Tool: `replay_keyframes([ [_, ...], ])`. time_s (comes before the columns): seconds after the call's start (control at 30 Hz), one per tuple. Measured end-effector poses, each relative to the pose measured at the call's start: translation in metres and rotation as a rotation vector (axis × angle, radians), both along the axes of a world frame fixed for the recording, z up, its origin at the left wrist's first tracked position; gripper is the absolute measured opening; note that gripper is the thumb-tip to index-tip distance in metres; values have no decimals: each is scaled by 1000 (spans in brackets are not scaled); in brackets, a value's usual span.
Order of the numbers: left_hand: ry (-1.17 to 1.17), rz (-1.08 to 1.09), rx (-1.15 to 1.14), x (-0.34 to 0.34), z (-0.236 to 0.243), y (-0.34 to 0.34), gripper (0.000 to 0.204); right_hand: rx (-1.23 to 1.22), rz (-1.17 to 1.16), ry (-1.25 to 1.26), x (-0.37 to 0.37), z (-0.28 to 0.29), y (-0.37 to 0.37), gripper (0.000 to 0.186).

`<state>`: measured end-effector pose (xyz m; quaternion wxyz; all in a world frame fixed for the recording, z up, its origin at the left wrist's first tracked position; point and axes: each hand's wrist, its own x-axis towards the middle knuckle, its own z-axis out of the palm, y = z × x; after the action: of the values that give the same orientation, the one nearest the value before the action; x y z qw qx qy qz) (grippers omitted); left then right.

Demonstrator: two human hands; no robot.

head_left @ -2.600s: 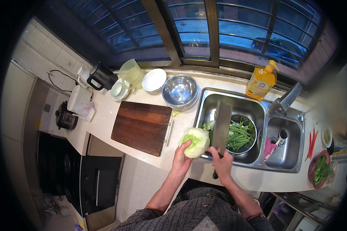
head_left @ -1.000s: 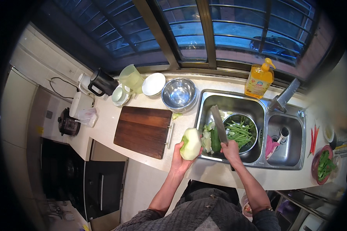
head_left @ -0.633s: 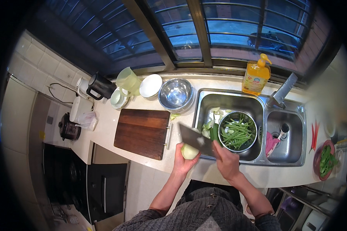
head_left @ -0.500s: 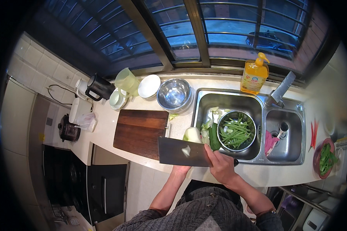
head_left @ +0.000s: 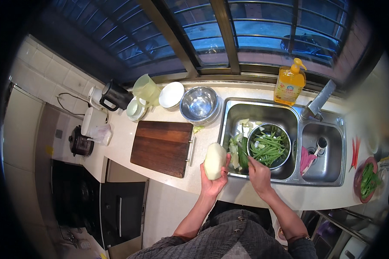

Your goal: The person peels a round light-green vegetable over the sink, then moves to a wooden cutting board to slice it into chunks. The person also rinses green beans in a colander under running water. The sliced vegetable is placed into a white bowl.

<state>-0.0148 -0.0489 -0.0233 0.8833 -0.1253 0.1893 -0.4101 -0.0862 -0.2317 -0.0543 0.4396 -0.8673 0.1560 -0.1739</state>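
My left hand (head_left: 213,183) is wrapped round a peeled, pale whitish-green vegetable (head_left: 215,162), thick and oblong, held upright over the counter's front edge. To the right of it, my right hand (head_left: 259,176) is closed in a fist on the cleaver, whose blade is turned nearly edge-on and hardly shows. Just beyond the hands, the left sink basin (head_left: 233,110) holds a steel bowl (head_left: 289,155) of green beans (head_left: 269,148). Beside that bowl lie a dark green cucumber (head_left: 243,159) and pale peelings (head_left: 234,149).
A dark wooden cutting board (head_left: 161,149) lies left of the sink. Steel bowls (head_left: 199,105), a white plate (head_left: 171,95) and a pale jug (head_left: 145,90) line the window side. A soap bottle (head_left: 289,86) stands behind the sink; red chillies (head_left: 355,153) and a bowl of greens (head_left: 368,181) are right.
The cleaver's broad blade, which lay flat across the view before the vegetable, has swung right and turned edge-on. My left hand has raised the vegetable into full view.
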Motion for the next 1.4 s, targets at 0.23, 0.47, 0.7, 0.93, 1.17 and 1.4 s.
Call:
replay_keyframes([
  [0.23, -87, 110, 271, 0, -25, -8, 50, -290, 194, -309, -14, 69, 26, 63],
  [0.47, -18, 56, -124, -1, -35, -11, 49, -336, 211, -336, -15, 81, 31, 58],
  [0.7, -166, 127, 341, -9, -42, -7, 46, -341, 118, -314, -13, 41, 22, 52],
  [0.93, 36, 119, 710, -11, -40, -9, 44, -165, 114, -89, -16, -8, 23, 36],
  [1.17, -420, 49, 250, -8, -12, -22, 69, 387, -66, 336, 5, -26, -4, 35],
  [1.4, -212, -17, 327, -6, 4, -36, 69, 521, -77, 80, 9, 36, -10, 29],
])
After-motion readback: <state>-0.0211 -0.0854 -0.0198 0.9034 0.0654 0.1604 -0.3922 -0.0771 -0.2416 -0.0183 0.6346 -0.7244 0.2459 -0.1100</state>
